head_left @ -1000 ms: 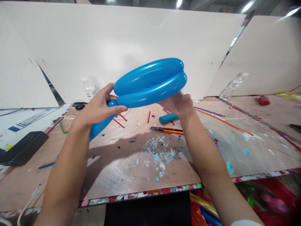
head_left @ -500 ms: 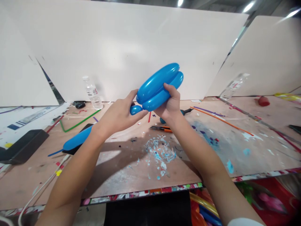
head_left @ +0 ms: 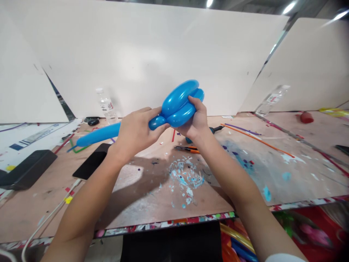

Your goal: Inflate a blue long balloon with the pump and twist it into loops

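Observation:
A twisted blue balloon (head_left: 180, 98) is held above the table between both hands. Its right part is a bundle of folded loops, and a short bubble sits left of them. My left hand (head_left: 139, 131) is closed around the balloon beside that bubble, with thumb and fingers on either side. From behind this hand a long straight section runs left to a thin uninflated tip. My right hand (head_left: 195, 116) grips the folded loops from below and the right, its thumb lying on them; some of its fingers are hidden behind the balloon.
On the table (head_left: 163, 189) lie a black phone (head_left: 91, 162) with a white cable, a black box (head_left: 28, 169), an orange cutter (head_left: 188, 149) and thin balloons (head_left: 259, 140). Clear bottles (head_left: 107, 105) stand near the white back panel (head_left: 163, 54).
The balloon's long tail has swung up and left, uncovering the phone. The folded loops have tilted and moved slightly down and left. My left hand has shifted a little right.

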